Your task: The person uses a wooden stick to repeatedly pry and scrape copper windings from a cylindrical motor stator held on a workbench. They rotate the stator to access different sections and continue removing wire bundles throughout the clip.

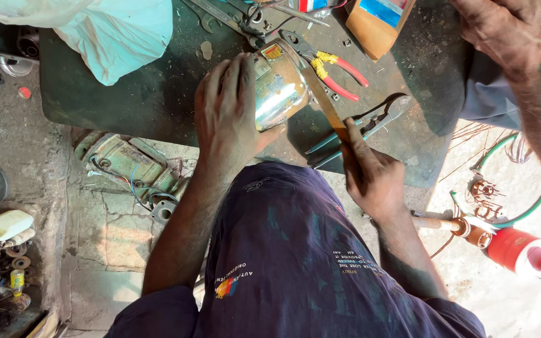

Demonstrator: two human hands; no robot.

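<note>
My left hand (230, 112) lies flat over a shiny metal cylinder (278, 91) on the dark workbench (133, 100), holding it down. My right hand (370, 172) grips the near end of a long flat metal strip (320, 94), which slants up along the cylinder's right side. Red-handled pliers (333, 72) lie just beyond the strip. Teal-handled pliers (358, 128) rest beside my right hand.
Another person's hand (508, 31) and forearm reach in at top right. A pale cloth (108, 31) sits at top left, a brown box (377, 22) at the top. An old motor (133, 169) lies on the floor at left, a red cylinder (521, 250) at right.
</note>
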